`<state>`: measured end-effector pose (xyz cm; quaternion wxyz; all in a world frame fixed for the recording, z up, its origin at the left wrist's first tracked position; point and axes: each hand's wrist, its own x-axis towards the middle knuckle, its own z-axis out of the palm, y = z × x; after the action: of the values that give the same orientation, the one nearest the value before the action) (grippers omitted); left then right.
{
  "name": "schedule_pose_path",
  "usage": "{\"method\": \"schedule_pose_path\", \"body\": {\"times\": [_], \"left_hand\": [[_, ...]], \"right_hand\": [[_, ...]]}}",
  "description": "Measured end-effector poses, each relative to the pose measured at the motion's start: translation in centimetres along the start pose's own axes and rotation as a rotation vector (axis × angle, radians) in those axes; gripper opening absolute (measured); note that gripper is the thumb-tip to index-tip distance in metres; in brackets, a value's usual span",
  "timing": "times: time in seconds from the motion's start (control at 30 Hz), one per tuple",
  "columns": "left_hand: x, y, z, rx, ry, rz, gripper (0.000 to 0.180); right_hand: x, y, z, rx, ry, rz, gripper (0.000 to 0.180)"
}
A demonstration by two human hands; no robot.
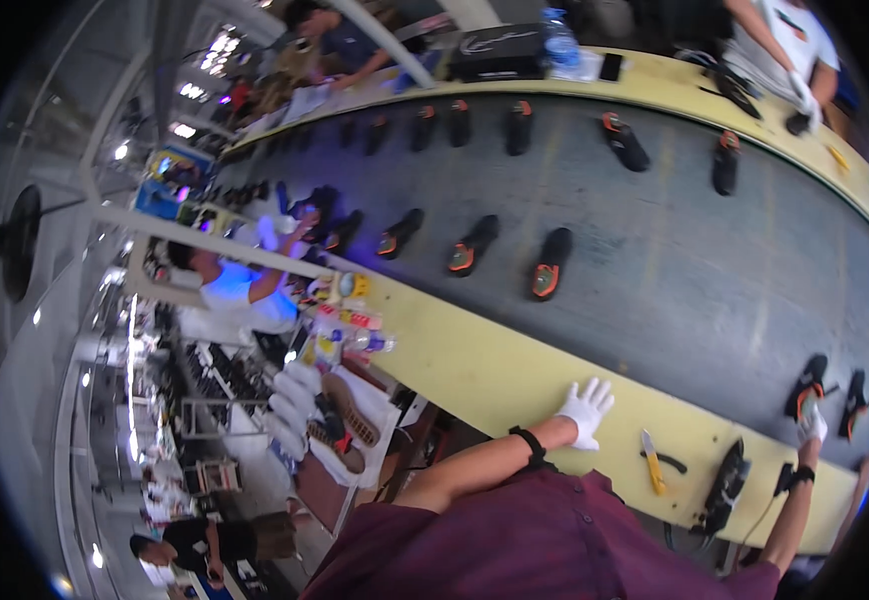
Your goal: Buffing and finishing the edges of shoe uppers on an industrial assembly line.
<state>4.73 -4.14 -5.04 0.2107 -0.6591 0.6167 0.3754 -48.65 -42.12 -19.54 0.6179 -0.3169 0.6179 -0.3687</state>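
My left hand (587, 412), in a white glove, lies palm down with fingers spread on the pale yellow ledge (475, 370) along the conveyor's near side. It holds nothing. At the far right, my gloved right hand (812, 428) reaches over the belt and grips the near end of a black shoe (809, 384) with orange trim. Part of that grip is too small to make out. Close beside it stands another black and orange shoe (855, 402). Between my hands, a yellow utility knife (654, 465) and a long black object (726, 487) lie on the ledge.
Several black and orange shoes, one nearby (552, 264), stand in two rows on the grey conveyor belt (695, 270). Across it, a gloved person (785, 45) handles a dark item. A water bottle (561, 42) stands on the far ledge. Another person (245, 285) works at left.
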Motion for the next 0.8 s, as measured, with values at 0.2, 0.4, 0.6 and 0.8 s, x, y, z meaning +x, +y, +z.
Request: {"method": "schedule_pose_path", "body": {"times": [0.2,0.4,0.6,0.8], "left_hand": [[0.1,0.7,0.0,-0.099,-0.027,0.066,0.12],[0.7,1.2,0.2,-0.115,-0.076,0.102,0.127],[1.7,0.6,1.7,-0.043,-0.051,0.135,0.113],[2.0,-0.9,0.2,-0.754,0.025,0.174,0.1]], "right_hand": [[10.0,0.2,-11.1,-0.357,0.131,0.029,0.031],[9.2,2.6,-8.9,-0.246,0.179,0.052,0.037],[3.9,-1.2,0.0,0.345,-0.286,0.144,0.038],[-15.7,-9.6,19.8,-0.322,-0.241,-0.009,0.042]]}}
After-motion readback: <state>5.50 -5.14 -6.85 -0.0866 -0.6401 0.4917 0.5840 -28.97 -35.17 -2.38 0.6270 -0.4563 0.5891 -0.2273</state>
